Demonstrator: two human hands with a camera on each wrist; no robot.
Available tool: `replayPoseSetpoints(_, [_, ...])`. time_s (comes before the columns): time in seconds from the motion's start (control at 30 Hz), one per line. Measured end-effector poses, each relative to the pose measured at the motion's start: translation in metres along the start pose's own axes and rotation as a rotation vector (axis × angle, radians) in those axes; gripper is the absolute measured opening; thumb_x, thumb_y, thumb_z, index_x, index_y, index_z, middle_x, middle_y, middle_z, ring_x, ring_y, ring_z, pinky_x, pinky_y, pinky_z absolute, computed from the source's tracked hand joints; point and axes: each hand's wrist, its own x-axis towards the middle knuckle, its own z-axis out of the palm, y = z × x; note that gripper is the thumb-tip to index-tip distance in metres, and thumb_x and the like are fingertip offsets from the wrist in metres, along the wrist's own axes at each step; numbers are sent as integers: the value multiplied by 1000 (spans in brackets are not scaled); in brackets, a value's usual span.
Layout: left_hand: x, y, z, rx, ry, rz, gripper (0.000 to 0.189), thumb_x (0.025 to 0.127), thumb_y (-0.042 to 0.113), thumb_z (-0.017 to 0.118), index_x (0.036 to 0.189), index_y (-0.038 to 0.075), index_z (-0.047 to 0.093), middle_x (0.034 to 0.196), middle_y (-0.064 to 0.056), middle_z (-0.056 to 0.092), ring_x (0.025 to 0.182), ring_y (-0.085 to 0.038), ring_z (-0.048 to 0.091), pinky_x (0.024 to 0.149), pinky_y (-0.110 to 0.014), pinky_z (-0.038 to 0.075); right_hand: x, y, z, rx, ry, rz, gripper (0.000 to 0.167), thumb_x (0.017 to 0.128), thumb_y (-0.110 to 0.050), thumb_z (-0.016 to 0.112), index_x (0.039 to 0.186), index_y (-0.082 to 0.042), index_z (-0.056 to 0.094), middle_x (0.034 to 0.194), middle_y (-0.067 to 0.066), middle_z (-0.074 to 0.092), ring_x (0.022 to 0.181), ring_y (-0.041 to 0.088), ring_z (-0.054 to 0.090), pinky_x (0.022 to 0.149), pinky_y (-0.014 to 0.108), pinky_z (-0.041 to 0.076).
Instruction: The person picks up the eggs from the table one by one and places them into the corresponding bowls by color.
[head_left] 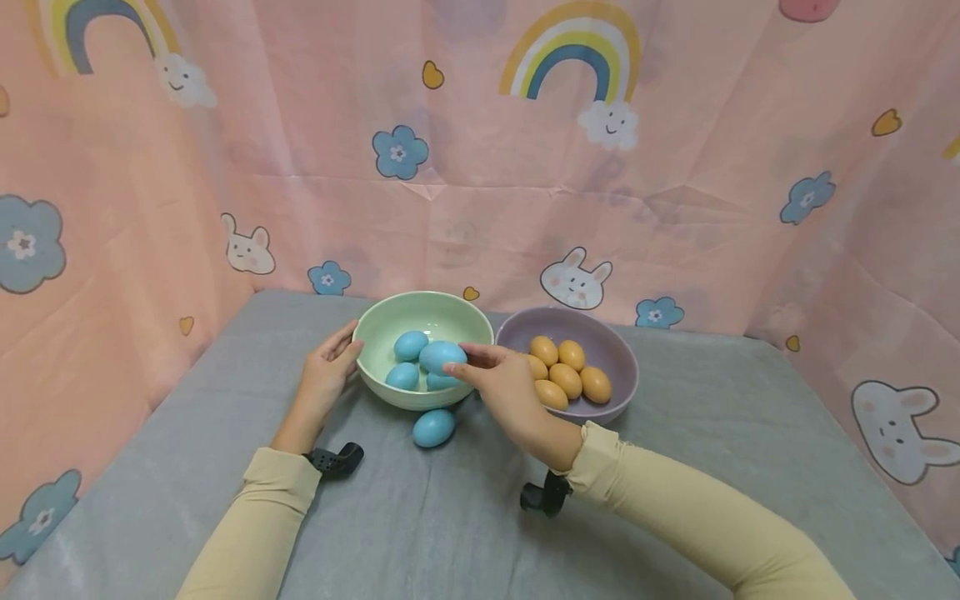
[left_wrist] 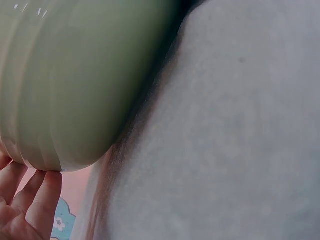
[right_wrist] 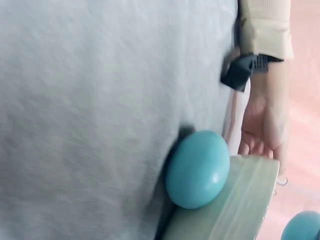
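My right hand (head_left: 513,396) pinches a blue egg (head_left: 441,357) between thumb and fingers, above the light green bowl (head_left: 371,385). Inside that bowl lie several more blue eggs (head_left: 402,377), partly covered by the held one in the head view. The fingertips of my left hand (head_left: 322,375) touch the bowl's outer left side; in the left wrist view the fingers (left_wrist: 45,202) look fairly straight against its wall. On the cloth in front of the bowl rests another blue egg (head_left: 433,428), which appears large beside the bowl in the right wrist view.
A purple bowl (head_left: 626,379) stands close to the right of the green one, with several orange-brown eggs (head_left: 572,354) in it. Grey cloth (head_left: 420,517) covers the table. Pink printed curtain (head_left: 480,217) hangs behind and at both sides.
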Motion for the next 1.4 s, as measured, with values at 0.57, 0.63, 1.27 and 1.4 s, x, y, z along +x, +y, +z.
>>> replayPoseSetpoints(0.57, [-2, 3, 1, -11, 8, -4, 53, 103, 25, 55, 153, 14, 40, 159, -5, 38, 144, -19, 43, 109, -26, 46, 44, -14, 41, -46, -72, -33, 42, 85, -23, 80, 123, -8, 71, 117, 11, 74, 113, 23, 68, 97, 36, 59])
replayPoseSetpoints(0.63, [-2, 3, 1, -13, 6, -2, 53, 103, 25, 56, 153, 14, 40, 159, -5, 39, 143, -18, 43, 109, -25, 47, 48, -14, 46, -62, -69, -32, 41, 84, -22, 81, 121, -7, 72, 116, 11, 74, 113, 24, 68, 97, 38, 59])
replayPoseSetpoints(1.27, [-1, 1, 0, -17, -17, -2, 54, 103, 26, 54, 154, 15, 38, 160, -5, 36, 144, -18, 41, 110, -26, 46, 67, -1, 75, -200, -82, -16, 37, 82, -23, 83, 114, -7, 75, 108, 7, 77, 102, 19, 71, 87, 29, 60])
replayPoseSetpoints(1.4, [-2, 2, -1, -4, -12, -5, 54, 103, 28, 54, 154, 16, 38, 160, -4, 36, 144, -18, 41, 111, -27, 45, 71, 2, 78, -204, -100, -14, 38, 82, -21, 83, 115, -7, 75, 111, 9, 76, 107, 22, 70, 92, 33, 60])
